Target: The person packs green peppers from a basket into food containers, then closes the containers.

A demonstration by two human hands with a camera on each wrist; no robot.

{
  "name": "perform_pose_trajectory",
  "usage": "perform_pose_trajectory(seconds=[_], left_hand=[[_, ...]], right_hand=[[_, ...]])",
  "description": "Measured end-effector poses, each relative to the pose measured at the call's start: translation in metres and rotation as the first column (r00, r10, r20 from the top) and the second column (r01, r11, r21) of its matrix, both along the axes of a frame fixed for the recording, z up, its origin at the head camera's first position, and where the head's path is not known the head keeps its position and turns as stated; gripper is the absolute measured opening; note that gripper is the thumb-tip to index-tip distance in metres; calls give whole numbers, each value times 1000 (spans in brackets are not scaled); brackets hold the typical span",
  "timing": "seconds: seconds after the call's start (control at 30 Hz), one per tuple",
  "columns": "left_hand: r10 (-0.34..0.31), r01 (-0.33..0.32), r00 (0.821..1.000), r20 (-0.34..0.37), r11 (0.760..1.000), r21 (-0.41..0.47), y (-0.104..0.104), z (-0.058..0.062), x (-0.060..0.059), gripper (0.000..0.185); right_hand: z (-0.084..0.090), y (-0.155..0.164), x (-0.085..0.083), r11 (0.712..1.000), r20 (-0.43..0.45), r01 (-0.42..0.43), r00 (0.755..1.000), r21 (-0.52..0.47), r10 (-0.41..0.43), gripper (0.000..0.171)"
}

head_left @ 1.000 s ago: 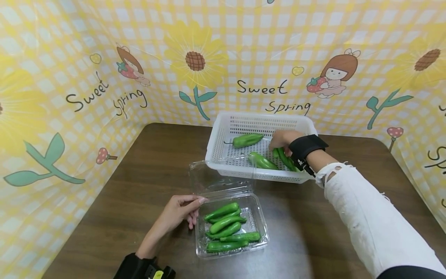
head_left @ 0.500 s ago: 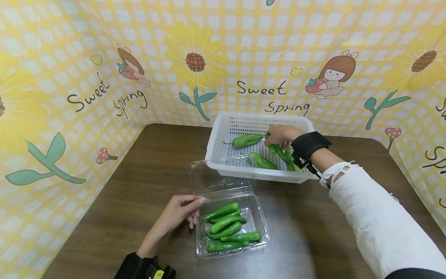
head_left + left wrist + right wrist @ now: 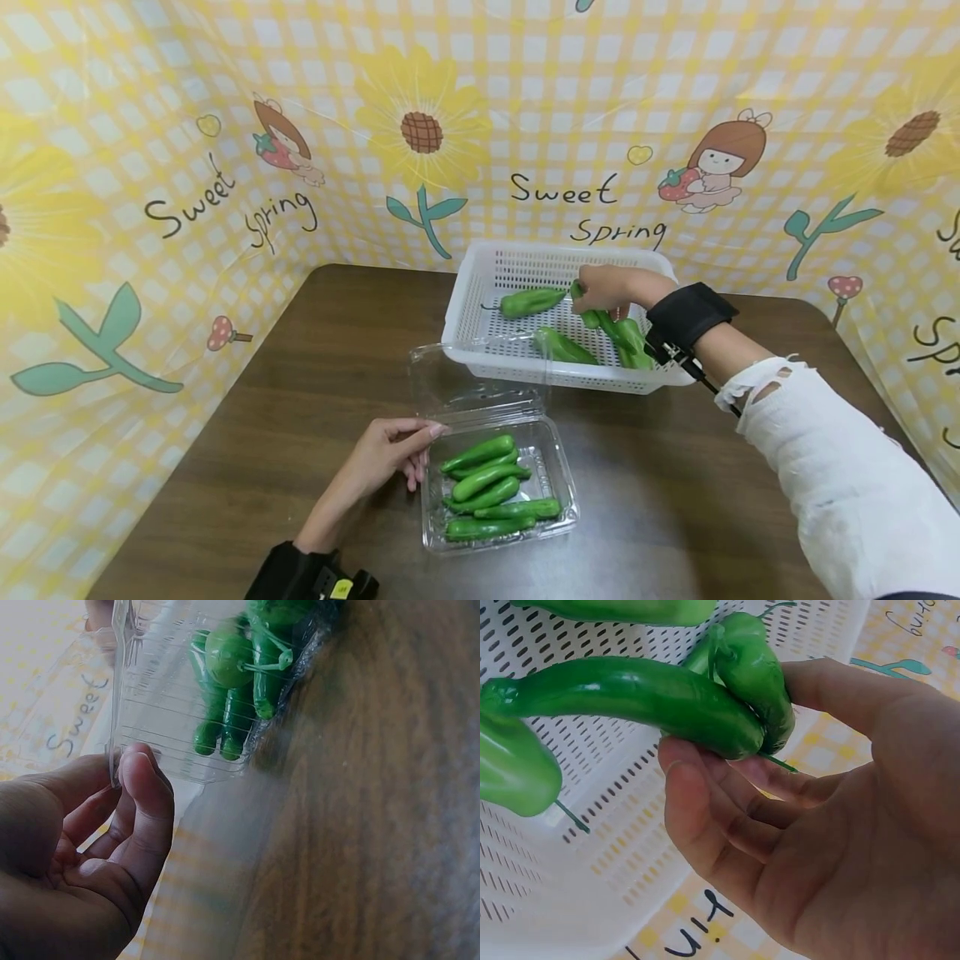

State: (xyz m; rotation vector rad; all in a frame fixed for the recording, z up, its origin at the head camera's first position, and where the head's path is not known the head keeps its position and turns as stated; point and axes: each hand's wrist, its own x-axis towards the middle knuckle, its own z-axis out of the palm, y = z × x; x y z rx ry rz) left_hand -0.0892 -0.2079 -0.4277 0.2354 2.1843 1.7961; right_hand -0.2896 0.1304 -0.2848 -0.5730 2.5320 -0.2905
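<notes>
My right hand (image 3: 609,287) is inside the white basket (image 3: 467,292). In the right wrist view its thumb and fingers pinch a long dark green pepper (image 3: 637,690) together with a curled green pepper (image 3: 756,671). Lighter green peppers lie around it, one (image 3: 532,302) at the left of the basket, one (image 3: 567,347) near the front, and one (image 3: 636,343) under the wrist. Closer to me, my left hand (image 3: 382,454) pinches the left rim of a clear plastic clamshell container (image 3: 546,437). Several slim green peppers (image 3: 487,481) lie in it, and its lid (image 3: 480,379) stands raised.
The raised lid overlaps the basket's front wall in the head view. Both containers rest on a brown wooden table (image 3: 300,358). A yellow checked cloth (image 3: 555,100) with flower prints hangs behind and at the sides.
My right hand has shifted slightly and lifted, the peppers in its fingers now showing more, while the forearm swung rightward. The left hand and the clamshell container have stayed in place.
</notes>
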Motion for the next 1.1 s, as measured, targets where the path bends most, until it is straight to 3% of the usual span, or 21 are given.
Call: perform_pose_trajectory(seconds=[0.5,0.73,1.1], left_hand=[[-11,11,1000,-17,1000,-22,0,0,-2,35],[-9,9,1000,-15,1000,-26,0,1,-1,35],[0,0,1000,-10,1000,-25,1,0,-1,35]], right_hand=[[23,22,29,999,-66,-27,998,-46,24,50],[26,31,42,994,-66,-71,996,-82,65,49],[29,32,76,982,-148,-167,977,-92,153,40]])
